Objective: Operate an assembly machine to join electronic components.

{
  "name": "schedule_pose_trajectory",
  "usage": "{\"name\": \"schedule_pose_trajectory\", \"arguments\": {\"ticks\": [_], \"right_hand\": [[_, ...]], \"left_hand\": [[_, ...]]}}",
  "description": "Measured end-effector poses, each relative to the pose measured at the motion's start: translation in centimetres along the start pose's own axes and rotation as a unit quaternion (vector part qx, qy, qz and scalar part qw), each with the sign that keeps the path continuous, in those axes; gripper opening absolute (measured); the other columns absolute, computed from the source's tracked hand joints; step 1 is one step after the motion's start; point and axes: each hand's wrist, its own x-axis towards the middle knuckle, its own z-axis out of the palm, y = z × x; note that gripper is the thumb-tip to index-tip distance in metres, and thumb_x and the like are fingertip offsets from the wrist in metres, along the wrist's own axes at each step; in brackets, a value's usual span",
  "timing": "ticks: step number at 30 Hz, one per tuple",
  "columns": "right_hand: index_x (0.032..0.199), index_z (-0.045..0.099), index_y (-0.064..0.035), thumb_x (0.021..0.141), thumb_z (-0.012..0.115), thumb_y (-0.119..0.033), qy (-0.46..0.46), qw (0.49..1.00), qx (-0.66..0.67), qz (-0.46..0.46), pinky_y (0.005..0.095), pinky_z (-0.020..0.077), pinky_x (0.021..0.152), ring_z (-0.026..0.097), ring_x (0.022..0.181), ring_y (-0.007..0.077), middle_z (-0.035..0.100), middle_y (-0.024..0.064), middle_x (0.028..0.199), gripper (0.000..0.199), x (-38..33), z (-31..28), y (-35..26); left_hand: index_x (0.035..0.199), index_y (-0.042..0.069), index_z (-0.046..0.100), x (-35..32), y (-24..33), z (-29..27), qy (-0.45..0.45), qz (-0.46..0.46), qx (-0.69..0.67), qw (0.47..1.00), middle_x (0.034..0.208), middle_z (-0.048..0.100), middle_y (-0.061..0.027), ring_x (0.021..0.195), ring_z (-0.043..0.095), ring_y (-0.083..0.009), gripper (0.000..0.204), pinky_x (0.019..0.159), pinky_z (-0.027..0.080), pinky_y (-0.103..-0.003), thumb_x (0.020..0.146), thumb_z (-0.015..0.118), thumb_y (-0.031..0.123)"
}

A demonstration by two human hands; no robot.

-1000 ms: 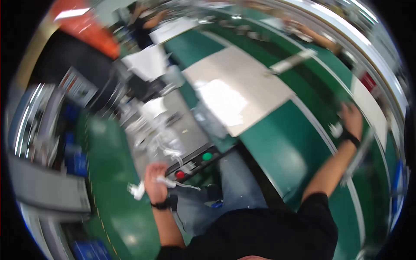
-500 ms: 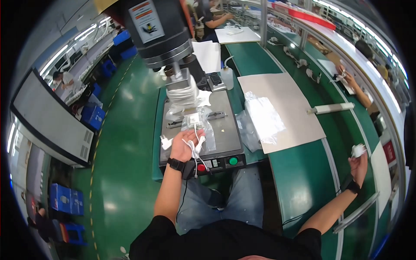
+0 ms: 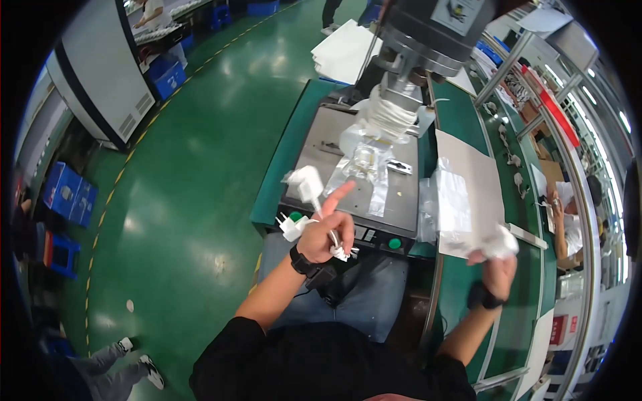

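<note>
My left hand (image 3: 326, 235) is in front of the press, its index finger stretched out and the other fingers curled round a white charger's cable. The white charger block (image 3: 306, 183) sticks up beyond the hand, and a white plug (image 3: 292, 228) shows beside the thumb side. Part of the cable is bunched in the fingers. On the right, above the green bench, my right hand (image 3: 498, 271) is closed on a blurred white bundle (image 3: 499, 242); its exact kind cannot be made out. Clear plastic film (image 3: 366, 164) lies on the press's metal plate (image 3: 321, 127).
The press head (image 3: 428, 40), wrapped below in white material (image 3: 389, 115), hangs over the plate. Green buttons (image 3: 394, 243) sit on its front. White plastic sheets (image 3: 453, 200) lie on a beige board (image 3: 480, 154). Corded white items (image 3: 513, 160) rest along the belt; a co-worker (image 3: 565, 220) sits beyond.
My left hand has lifted the charger block off the plate by its cable. My right hand has come in from the far right, carrying the white bundle toward the press. The view has turned rightward.
</note>
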Motion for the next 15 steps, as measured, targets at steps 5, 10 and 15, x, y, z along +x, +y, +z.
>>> {"name": "schedule_pose_trajectory", "arguments": {"ticks": [5, 10, 15], "right_hand": [[0.098, 0.064, 0.002, 0.101, 0.06, -0.026, -0.168, 0.966, -0.056, 0.188, 0.0247, 0.039, 0.049, 0.048, 0.051, 0.0074, 0.057, -0.0008, 0.066, 0.028, 9.9, 12.9, 8.6], [0.096, 0.066, -0.0011, 0.1, 0.061, -0.026, -0.085, 0.98, -0.102, 0.145, 0.0292, 0.0445, 0.05, 0.057, 0.054, 0.0123, 0.06, 0.0041, 0.064, 0.026, 15.6, 20.2, 14.8], [0.096, 0.068, -0.0006, 0.095, 0.061, -0.027, -0.061, 0.878, -0.471, -0.059, 0.0375, 0.053, 0.056, 0.067, 0.06, 0.0282, 0.068, 0.0166, 0.073, 0.027, 16.7, 23.8, 15.6]], "left_hand": [[0.121, 0.004, 0.057, -2.1, 1.8, 0.4, 0.134, -0.103, 0.277, 0.946, 0.064, 0.057, -0.0032, 0.059, 0.06, -0.0147, 0.023, 0.058, 0.048, -0.027, 0.103, 0.054, 0.017], [0.102, 0.003, 0.059, -6.9, 3.7, -0.9, 0.236, -0.045, 0.329, 0.913, 0.062, 0.055, -0.0025, 0.052, 0.053, -0.0109, 0.017, 0.051, 0.042, -0.024, 0.103, 0.054, 0.02], [0.099, 0.003, 0.059, -13.3, 5.5, -3.9, 0.303, -0.014, 0.235, 0.924, 0.057, 0.05, -0.0022, 0.047, 0.048, -0.011, 0.025, 0.044, 0.037, -0.026, 0.105, 0.051, 0.026]]}}
